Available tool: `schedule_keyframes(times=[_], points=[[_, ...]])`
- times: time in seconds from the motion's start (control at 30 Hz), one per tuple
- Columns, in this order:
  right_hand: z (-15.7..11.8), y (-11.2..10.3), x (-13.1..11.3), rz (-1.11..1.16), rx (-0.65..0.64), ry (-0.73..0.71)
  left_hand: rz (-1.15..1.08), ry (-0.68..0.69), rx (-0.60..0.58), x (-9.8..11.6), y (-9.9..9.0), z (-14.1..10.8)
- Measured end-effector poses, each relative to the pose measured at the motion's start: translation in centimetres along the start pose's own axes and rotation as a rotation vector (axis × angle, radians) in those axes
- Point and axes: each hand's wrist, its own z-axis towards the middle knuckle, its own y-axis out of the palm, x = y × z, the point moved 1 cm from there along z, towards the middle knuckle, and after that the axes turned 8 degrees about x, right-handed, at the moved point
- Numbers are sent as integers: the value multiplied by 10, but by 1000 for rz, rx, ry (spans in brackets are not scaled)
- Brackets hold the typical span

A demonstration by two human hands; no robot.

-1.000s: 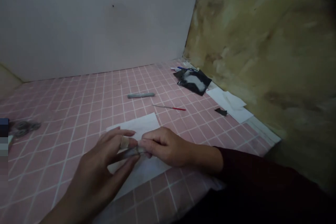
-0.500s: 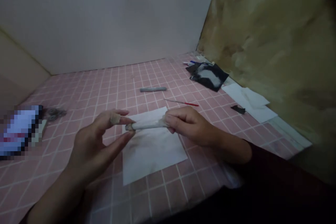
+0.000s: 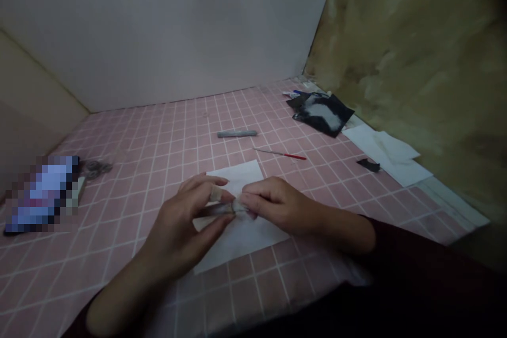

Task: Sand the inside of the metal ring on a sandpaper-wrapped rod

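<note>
Nearest to the camera, a dark maroon sleeve (image 3: 412, 259) covers the right forearm, and the bare left forearm comes in from the lower edge. Over the middle of the frame the two hands meet, and between them is a small pale roll (image 3: 225, 209), thin and a little wrinkled, its material is hard to tell in this dim light. The left hand (image 3: 182, 227) is half open: its thumb and first finger pinch one end of the roll, and a tan bandage (image 3: 216, 194) is wrapped around that finger. The right hand (image 3: 279, 206) is more closed, with its curled fingers (image 3: 253, 202) gripping the other end. Under the hands lies a smooth white paper sheet (image 3: 247, 245) on pink tiled surface (image 3: 119, 222) with white grid lines. Farther up are a grey stick (image 3: 236, 133) and a thin rod with red tip (image 3: 295, 156). At the upper right lie a shiny black pouch (image 3: 322, 113), loose white papers (image 3: 390, 157) and a small black piece (image 3: 368, 165). At the left, a dark coil (image 3: 95, 169) is beside a pixelated object (image 3: 41, 195).
</note>
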Motion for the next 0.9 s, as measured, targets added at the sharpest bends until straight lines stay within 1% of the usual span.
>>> schedule_keyframes(times=[0.07, 0.13, 0.27, 0.3, 0.43, 0.5, 0.57, 0.63, 0.77, 0.9], points=[[0, -2, 1, 18, 41, -10, 29, -35, 28, -1, -1, 0], [0, -2, 1, 22, 64, -16, 39, -36, 55, 0, -1, -1], [-1, 3, -1, 21, -19, 8, -49, -28, -8, 3, 2, -2], [-1, 3, -1, 16, -22, 8, -60, -37, -17, 2, 2, -2], [-1, -2, -2, -28, 49, -30, -1, -46, 37, -2, -1, -1], [-1, -1, -2, -47, 44, -41, -14, -44, 32, -1, 1, -1], [-3, 2, -2, -78, 6, -50, -66, -58, -11, 1, 4, -2], [-5, 6, -1, -131, -20, -100, -128, -87, -48, 3, 7, -4], [-8, 7, 2, -302, -13, -287, -259, -163, -124, 2, 5, -5], [-9, 9, 6, -433, -3, -433, -382, -240, -273, 0, 1, -3]])
